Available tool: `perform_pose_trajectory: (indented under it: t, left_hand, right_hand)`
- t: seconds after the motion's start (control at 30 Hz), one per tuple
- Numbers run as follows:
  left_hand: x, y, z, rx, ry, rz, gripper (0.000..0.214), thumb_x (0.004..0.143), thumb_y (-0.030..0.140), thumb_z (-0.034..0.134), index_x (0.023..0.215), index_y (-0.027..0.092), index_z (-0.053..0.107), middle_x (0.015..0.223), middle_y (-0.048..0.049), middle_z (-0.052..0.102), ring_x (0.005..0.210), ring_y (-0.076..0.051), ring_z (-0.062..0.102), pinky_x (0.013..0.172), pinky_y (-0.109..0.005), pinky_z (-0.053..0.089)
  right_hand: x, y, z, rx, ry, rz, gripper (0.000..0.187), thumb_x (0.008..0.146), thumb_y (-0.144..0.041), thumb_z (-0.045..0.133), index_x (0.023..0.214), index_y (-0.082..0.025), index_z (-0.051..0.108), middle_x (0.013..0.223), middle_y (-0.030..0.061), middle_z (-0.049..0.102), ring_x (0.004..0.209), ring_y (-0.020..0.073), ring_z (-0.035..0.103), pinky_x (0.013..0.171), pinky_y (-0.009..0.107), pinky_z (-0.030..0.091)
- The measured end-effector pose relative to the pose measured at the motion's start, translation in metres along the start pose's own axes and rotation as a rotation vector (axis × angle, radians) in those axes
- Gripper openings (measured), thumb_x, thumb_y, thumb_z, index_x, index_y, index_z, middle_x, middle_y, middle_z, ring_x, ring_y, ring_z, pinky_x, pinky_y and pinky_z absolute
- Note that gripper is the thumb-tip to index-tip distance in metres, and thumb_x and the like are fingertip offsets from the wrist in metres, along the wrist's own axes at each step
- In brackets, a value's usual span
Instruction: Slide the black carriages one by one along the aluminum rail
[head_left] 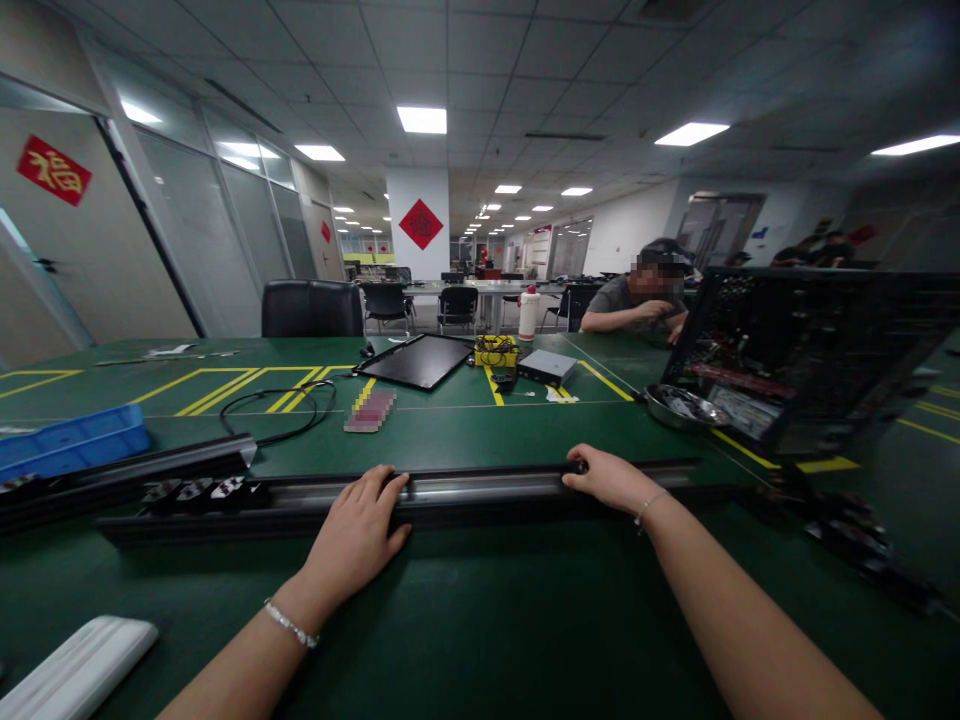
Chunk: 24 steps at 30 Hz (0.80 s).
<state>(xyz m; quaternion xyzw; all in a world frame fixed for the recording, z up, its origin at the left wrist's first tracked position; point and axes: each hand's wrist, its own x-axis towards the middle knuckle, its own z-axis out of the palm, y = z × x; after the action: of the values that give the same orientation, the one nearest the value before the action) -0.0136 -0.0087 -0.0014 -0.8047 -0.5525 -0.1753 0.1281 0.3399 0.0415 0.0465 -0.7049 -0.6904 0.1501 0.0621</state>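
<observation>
A long black metal rail (487, 512) with a shiny inner channel lies across the table in front of me. My left hand (364, 525) is laid over its middle, fingers across the channel and thumb at the near edge. Towards the rail's right part, my right hand (607, 480) is closed in a pinch on a small dark piece (580, 466) at the far edge; its exact kind is too small to tell. Several small black and silver parts (196, 490) sit in the rail's left end.
Left are a second black rail (187, 462), a blue crate (75, 440) and a white object (82, 665). Beyond lie a cable (277, 435), a flat black panel (420, 360) and a grey box (547, 367). A metal bowl (682, 408) and open computer case (810, 350) stand right; a person (637, 300) sits behind.
</observation>
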Motion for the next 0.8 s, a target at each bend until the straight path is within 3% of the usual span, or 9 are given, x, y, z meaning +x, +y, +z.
perform_pose_trajectory:
  t: [0.37, 0.8]
  left_hand:
    - [-0.001, -0.002, 0.002, 0.03, -0.015, 0.011, 0.053, 0.076, 0.036, 0.053, 0.126, 0.02, 0.045, 0.13, -0.0125, 0.047, 0.117, -0.027, 0.047, 0.1, -0.043, 0.036]
    - [-0.001, -0.001, 0.003, 0.036, -0.012, 0.006, 0.053, 0.076, 0.035, 0.054, 0.126, 0.019, 0.046, 0.13, -0.0119, 0.048, 0.118, -0.026, 0.046, 0.1, -0.042, 0.037]
  right_hand:
    - [0.001, 0.01, -0.007, 0.01, -0.007, -0.019, 0.036, 0.074, -0.027, 0.057, 0.109, -0.019, 0.057, 0.111, 0.0068, 0.063, 0.098, 0.0203, 0.058, 0.082, 0.027, 0.042]
    - [0.004, 0.041, -0.011, 0.193, -0.061, -0.143, 0.041, 0.071, -0.033, 0.056, 0.11, -0.021, 0.058, 0.103, 0.0049, 0.063, 0.091, 0.0208, 0.059, 0.08, 0.029, 0.044]
